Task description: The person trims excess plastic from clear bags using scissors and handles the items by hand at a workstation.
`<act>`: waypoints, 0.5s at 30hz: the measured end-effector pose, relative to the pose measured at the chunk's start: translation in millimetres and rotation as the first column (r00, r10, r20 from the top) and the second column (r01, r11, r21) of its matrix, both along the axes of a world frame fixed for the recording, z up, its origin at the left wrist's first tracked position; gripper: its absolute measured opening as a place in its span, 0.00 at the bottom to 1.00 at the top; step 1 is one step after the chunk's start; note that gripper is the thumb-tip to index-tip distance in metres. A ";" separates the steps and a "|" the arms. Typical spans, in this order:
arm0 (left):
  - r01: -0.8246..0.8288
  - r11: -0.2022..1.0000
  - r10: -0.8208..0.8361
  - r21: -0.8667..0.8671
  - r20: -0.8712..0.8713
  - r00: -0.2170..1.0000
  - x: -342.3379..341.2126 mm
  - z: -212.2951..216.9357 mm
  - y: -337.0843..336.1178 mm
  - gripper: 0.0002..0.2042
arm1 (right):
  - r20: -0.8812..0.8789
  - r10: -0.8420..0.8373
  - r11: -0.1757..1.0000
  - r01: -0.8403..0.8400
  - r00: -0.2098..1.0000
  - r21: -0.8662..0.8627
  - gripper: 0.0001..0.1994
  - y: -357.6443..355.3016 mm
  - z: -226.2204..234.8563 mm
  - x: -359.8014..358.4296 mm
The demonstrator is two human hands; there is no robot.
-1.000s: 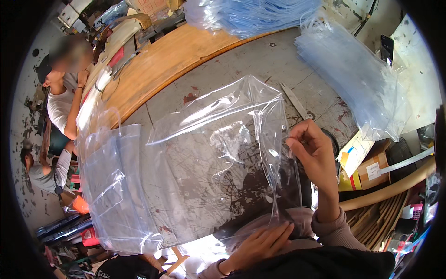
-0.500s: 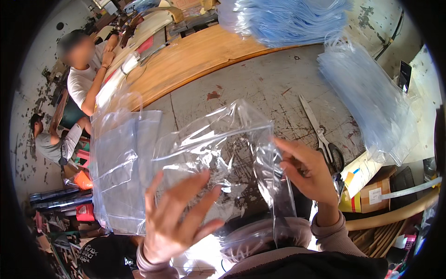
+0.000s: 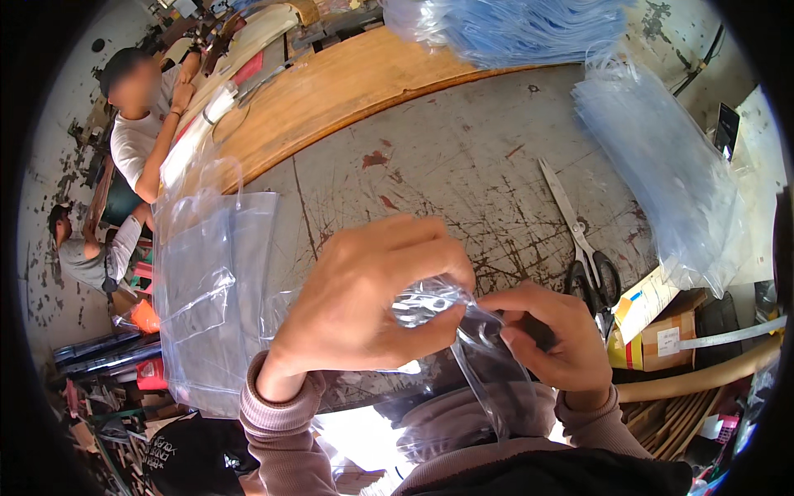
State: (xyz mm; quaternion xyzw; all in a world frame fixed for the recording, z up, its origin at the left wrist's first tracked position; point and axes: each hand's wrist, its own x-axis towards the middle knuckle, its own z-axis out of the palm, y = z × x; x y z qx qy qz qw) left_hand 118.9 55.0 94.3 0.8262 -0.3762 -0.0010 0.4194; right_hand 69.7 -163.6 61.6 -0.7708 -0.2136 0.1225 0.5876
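Observation:
A clear plastic bag [image 3: 488, 351] hangs bunched between my hands over the near edge of the scratched grey table [image 3: 347, 186]. My left hand [image 3: 380, 293] curls round its gathered upper part, thumb and fingers closing on the film. With fingers bent, my right hand [image 3: 554, 335] pinches the same bag just to the right. The lower part drops toward my lap. On my left lies a flat stack of clear bags with handles [image 3: 215, 289]. Black-handled scissors [image 3: 583, 248] rest beyond my right hand, blades pointing away.
A pile of bluish clear bags [image 3: 662, 165] covers the table's right side, and a larger stack of plastic [image 3: 513, 33] sits at the back. A wooden board [image 3: 322, 99] runs across the far side. Two people are at the left. A cardboard box [image 3: 674, 335] stands at the right.
The bag was spread out above the table and is now gathered up. My left hand went from open fingers to closed on it, moving up and right; the right hand shifted slightly downward.

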 end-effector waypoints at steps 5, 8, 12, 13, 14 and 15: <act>-0.076 0.992 0.058 -0.101 -0.170 0.984 1.5 -2.1 -3.0 0.11 | 0.165 -0.219 0.967 0.191 0.962 0.171 0.10 12.4 -10.7 9.3; -0.097 0.991 0.072 -0.094 -0.236 0.969 3.4 -4.8 -3.7 0.11 | 0.055 -0.232 0.949 0.213 0.971 0.233 0.08 19.9 -11.9 12.0; -0.080 0.985 0.041 -0.153 -0.246 0.968 7.4 -10.0 -6.8 0.13 | 0.152 -0.209 0.970 0.185 0.966 0.157 0.06 18.8 -14.4 16.5; -0.072 0.983 0.031 -0.168 -0.233 0.972 8.1 -10.6 -8.2 0.13 | 0.064 -0.234 0.948 0.213 0.970 0.236 0.06 20.8 -16.6 15.4; -0.072 0.984 0.032 -0.166 -0.233 0.972 8.0 -11.6 -9.1 0.13 | -0.025 -0.246 0.918 0.241 0.969 0.314 0.06 23.1 -19.2 15.5; -0.101 0.977 0.051 -0.186 -0.259 0.965 6.8 -12.5 -10.5 0.12 | -0.025 -0.245 0.917 0.241 0.969 0.317 0.06 23.7 -20.3 15.9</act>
